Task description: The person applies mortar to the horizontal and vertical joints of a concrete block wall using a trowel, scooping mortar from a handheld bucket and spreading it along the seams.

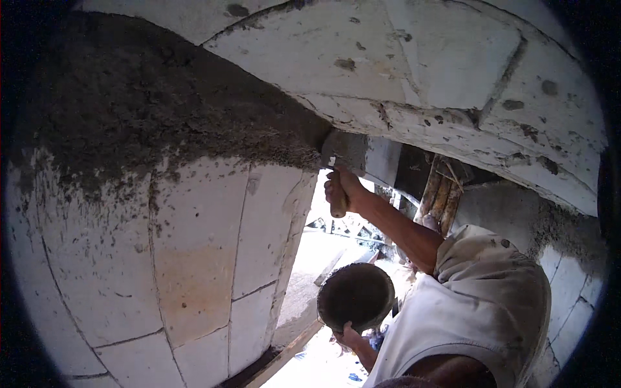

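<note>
My right hand (349, 189) is closed around the wooden handle of a trowel (338, 204). Its head end is up against the edge of the dark, wet mortar (194, 110) spread on the pale block wall; the blade is hard to make out there. Lower down, my left hand (350, 336) grips the rim of a round, shallow pan (383, 315). Grey mortar (354, 292) fills the pan. The pan is below the trowel and apart from the wall.
Pale blocks (200, 258) with splashes form the wall at left. A broad white block surface (388, 58) overhangs at the top. Wooden poles (440, 194) stand behind my right arm. A bright opening lies beyond the pan, with a plank (291, 352) along the wall's foot.
</note>
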Tool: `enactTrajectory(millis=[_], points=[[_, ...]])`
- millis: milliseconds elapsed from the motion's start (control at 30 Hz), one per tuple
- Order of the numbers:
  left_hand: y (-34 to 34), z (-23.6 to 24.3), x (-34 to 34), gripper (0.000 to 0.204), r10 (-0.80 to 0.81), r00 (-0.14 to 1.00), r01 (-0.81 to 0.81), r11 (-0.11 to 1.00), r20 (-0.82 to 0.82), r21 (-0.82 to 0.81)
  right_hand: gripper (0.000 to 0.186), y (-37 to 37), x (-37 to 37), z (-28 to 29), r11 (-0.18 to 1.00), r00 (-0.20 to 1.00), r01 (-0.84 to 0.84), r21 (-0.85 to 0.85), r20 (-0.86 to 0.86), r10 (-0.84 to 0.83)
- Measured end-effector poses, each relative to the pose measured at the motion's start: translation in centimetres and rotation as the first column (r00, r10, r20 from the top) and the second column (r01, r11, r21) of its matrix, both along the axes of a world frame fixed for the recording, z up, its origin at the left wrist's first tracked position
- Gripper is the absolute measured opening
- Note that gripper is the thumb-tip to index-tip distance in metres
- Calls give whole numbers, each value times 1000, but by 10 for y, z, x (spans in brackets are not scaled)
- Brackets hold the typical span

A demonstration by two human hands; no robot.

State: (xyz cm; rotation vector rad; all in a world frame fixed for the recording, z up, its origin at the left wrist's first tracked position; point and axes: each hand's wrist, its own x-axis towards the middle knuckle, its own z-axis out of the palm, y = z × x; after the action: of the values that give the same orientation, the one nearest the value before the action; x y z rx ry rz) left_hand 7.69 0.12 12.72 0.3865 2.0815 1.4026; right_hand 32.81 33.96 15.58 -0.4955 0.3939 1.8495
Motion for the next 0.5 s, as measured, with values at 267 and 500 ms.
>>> enactTrajectory(millis=[267, 500], points=[[9, -9, -19, 49, -50, 990, 33, 991, 132, 131, 35, -16, -20, 126, 995, 999, 54, 89, 2, -54], [48, 2, 3, 48, -220, 970, 194, 957, 106, 213, 34, -84, -23, 177, 896, 947, -52, 441, 307, -96]])
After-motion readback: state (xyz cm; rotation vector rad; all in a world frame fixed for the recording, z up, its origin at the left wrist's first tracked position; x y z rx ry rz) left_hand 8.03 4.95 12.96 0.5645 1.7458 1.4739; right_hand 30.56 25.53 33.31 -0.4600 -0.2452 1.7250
